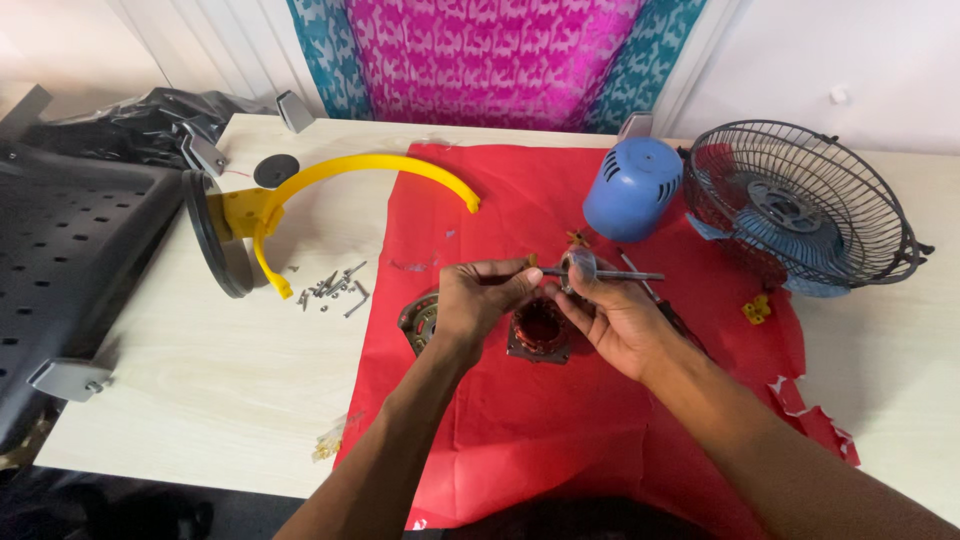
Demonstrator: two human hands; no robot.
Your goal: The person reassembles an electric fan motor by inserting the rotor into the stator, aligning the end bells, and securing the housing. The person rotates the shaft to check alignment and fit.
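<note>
Fingers of left hand and right hand were pinched shut on the rotor shaft over the red cloth, stator just below at 6 o'clock, blue motor cover at 1 o'clock.

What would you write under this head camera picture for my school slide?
Two hands, left hand and right hand, hold a metal shaft over a red cloth, beside a fan cage.
</note>
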